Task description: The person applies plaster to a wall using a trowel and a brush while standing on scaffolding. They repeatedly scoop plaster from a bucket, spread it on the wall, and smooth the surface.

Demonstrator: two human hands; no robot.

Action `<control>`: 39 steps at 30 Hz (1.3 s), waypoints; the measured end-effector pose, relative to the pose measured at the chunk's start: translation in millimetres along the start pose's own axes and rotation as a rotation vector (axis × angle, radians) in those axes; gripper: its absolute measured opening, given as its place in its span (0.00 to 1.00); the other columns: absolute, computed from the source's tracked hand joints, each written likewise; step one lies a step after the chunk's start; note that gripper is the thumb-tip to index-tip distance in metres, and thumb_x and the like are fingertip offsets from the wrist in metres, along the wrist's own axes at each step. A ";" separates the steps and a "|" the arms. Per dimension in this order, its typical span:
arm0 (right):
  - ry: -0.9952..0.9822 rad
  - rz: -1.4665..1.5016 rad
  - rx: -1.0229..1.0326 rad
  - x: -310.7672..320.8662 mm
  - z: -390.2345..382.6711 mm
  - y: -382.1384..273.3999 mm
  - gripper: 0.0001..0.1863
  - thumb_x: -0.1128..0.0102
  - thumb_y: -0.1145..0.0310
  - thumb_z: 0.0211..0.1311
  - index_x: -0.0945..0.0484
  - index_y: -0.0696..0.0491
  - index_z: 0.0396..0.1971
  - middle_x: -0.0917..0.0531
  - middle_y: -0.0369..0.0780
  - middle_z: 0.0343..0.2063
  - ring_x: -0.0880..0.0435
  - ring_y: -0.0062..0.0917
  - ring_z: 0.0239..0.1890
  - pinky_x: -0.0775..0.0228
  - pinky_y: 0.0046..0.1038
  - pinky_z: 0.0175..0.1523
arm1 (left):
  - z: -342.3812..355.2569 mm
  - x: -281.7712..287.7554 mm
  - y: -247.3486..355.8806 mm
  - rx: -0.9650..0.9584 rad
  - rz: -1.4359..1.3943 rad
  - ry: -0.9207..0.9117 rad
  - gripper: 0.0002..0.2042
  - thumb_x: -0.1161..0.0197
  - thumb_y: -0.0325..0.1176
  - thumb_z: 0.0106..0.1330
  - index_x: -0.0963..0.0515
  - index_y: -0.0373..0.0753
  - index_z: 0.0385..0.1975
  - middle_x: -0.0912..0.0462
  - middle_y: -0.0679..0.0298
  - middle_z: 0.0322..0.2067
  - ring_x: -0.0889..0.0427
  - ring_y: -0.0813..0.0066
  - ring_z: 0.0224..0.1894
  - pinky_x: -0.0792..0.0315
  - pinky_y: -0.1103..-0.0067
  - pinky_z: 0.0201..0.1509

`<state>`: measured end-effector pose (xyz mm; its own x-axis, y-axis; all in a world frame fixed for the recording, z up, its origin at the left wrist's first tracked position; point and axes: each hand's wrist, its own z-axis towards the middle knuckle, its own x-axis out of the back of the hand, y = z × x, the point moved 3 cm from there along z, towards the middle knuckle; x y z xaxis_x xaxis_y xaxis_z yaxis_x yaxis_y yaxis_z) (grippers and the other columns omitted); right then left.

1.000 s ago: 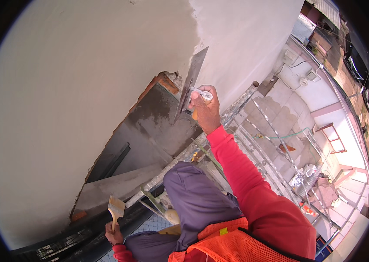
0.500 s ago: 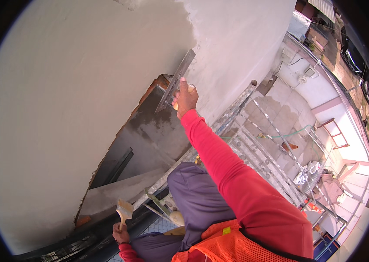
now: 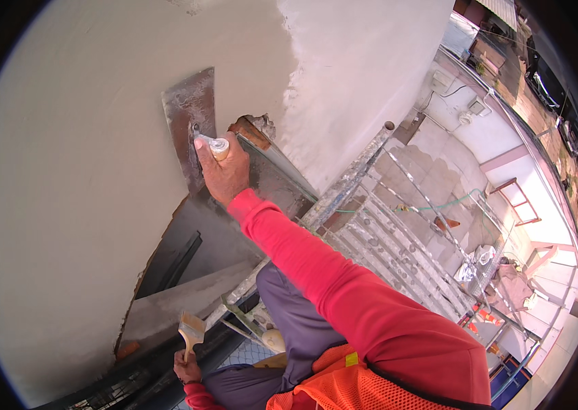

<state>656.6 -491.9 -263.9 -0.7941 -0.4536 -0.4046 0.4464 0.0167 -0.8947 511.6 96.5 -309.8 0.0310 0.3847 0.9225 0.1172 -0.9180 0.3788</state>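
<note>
My right hand (image 3: pixel 224 167) is closed on the pale handle of a steel finishing trowel (image 3: pixel 185 116). The long blade lies against or just over the damp grey plaster wall (image 3: pixel 84 150), at the edge of a jagged opening (image 3: pixel 200 266) with exposed brick at its rim; whether it touches, I cannot tell. Low on the left, my left hand (image 3: pixel 186 366) is closed round the handle of a wide pale paintbrush (image 3: pixel 192 328), held bristles up. A drier, whiter stretch of plaster (image 3: pixel 343 82) adjoins the damp patch.
A spattered metal scaffold (image 3: pixel 371 164), with a slatted platform (image 3: pixel 398 260) and diagonal braces, runs beside and below me. Far below are a tiled floor with a green hose (image 3: pixel 432 205), a reddish frame (image 3: pixel 514 201) and heaped materials (image 3: pixel 507 287). Roofs and a dark vehicle show at upper right.
My right hand has swept the trowel leftward across the wall, and the blade has turned from edge-on to show its face. My left hand with the brush has shifted only slightly.
</note>
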 end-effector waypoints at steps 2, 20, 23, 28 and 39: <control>-0.162 -0.055 0.044 -11.2 -18.7 -18.7 0.23 0.29 0.51 0.69 0.27 0.57 0.34 0.15 0.45 0.22 0.11 0.33 0.26 0.23 0.33 0.34 | 1.1 -0.8 2.2 0.026 0.043 -0.006 0.06 0.30 0.31 0.64 0.19 0.36 0.32 0.17 0.59 0.27 0.18 0.68 0.29 0.24 0.71 0.38; 0.152 0.304 -0.458 75.4 140.9 -22.7 0.21 0.34 0.51 0.73 0.25 0.56 0.42 0.28 0.33 0.19 0.31 0.19 0.15 0.34 0.25 0.19 | -5.7 2.6 25.8 -0.036 0.051 0.040 0.09 0.29 0.34 0.60 0.18 0.34 0.31 0.16 0.55 0.28 0.16 0.65 0.31 0.23 0.69 0.40; 0.038 0.239 -0.340 61.2 148.1 -42.0 0.22 0.32 0.49 0.71 0.24 0.55 0.43 0.26 0.34 0.20 0.29 0.18 0.16 0.33 0.25 0.19 | -4.5 0.7 24.6 -0.057 0.033 0.030 0.10 0.30 0.35 0.60 0.18 0.34 0.31 0.15 0.55 0.29 0.16 0.65 0.31 0.23 0.69 0.40; -0.036 -0.019 -0.002 38.4 147.4 -73.6 0.23 0.30 0.49 0.70 0.24 0.56 0.35 0.23 0.34 0.19 0.25 0.18 0.20 0.28 0.28 0.26 | 3.6 -6.0 26.7 -0.068 0.057 -0.007 0.10 0.30 0.35 0.59 0.18 0.34 0.31 0.15 0.53 0.29 0.16 0.62 0.31 0.23 0.68 0.40; -0.244 -0.161 0.133 42.4 93.8 -97.8 0.24 0.29 0.50 0.69 0.24 0.57 0.32 0.17 0.41 0.22 0.18 0.23 0.26 0.24 0.30 0.35 | 0.9 -9.3 28.2 -0.012 0.075 0.004 0.11 0.28 0.37 0.56 0.16 0.35 0.31 0.13 0.52 0.28 0.13 0.58 0.32 0.22 0.67 0.41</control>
<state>618.0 -596.4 -175.8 -0.7433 -0.6419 -0.1882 0.3858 -0.1816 -0.9045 515.5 67.2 -307.7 0.0357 0.3144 0.9486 0.1028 -0.9453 0.3095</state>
